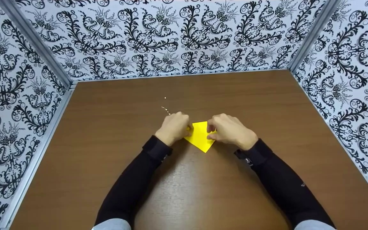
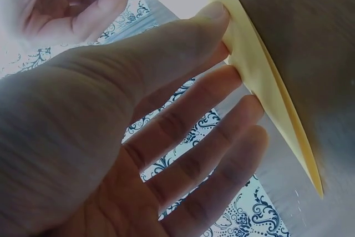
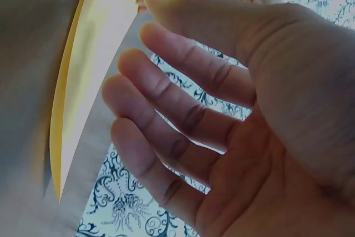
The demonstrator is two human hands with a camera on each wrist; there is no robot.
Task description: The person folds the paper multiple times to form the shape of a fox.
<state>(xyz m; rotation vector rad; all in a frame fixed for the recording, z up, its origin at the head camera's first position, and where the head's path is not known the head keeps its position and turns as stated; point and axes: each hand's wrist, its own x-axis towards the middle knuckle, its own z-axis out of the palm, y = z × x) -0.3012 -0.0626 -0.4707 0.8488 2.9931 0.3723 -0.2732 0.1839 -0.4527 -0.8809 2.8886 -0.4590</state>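
Head view — from above, facing forward and down, wide over tabletop point(image 1: 113, 127). Wrist views — close-up from wrists, facing palm sides of left hand point(image 1: 173, 127) and right hand point(image 1: 232, 130); all three share yellow paper point(image 1: 200, 138).

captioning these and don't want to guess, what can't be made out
- Side edges of the yellow paper, head view: partly covered by the left hand and right hand.
- Rest of the yellow paper, right wrist view: cut off by the top edge.
- White specks, head view: too small to identify.
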